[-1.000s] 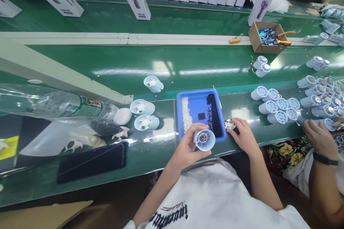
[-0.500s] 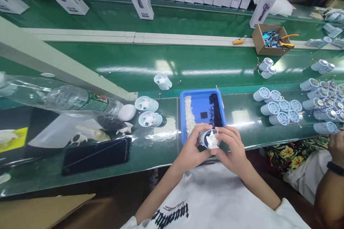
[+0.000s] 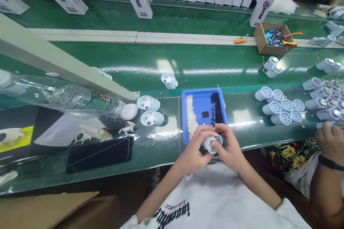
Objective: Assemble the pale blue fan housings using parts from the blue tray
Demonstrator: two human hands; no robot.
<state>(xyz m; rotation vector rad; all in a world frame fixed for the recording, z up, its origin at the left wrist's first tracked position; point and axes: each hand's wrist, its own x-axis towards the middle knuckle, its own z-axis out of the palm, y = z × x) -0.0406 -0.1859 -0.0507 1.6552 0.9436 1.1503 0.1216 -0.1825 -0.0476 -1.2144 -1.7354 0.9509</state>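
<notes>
A light-blue cylindrical housing (image 3: 208,144) is between my hands, just over the near edge of a blue tray (image 3: 184,128). My left hand (image 3: 195,150) is wrapped round its left side. My right hand (image 3: 229,147) grips the right side, its thumb reaching into the open end. The inside of the housing is mostly hidden by that thumb. In the tray lie small white pieces (image 3: 191,114) on the left, small black pieces (image 3: 218,109) on the right and a black square (image 3: 205,114) between them.
Two housings with white fans (image 3: 150,118) stand left of the tray, another (image 3: 169,80) behind it. Several housings (image 3: 272,107) stand to the right. A phone (image 3: 99,154) and bottle (image 3: 67,94) lie left. A person's hand (image 3: 330,137) is at far right.
My right thumb has moved into the housing's opening, and the white finned piece seen there before no longer shows. Part of another housing now shows behind the slanted beam. The view has shifted slightly.
</notes>
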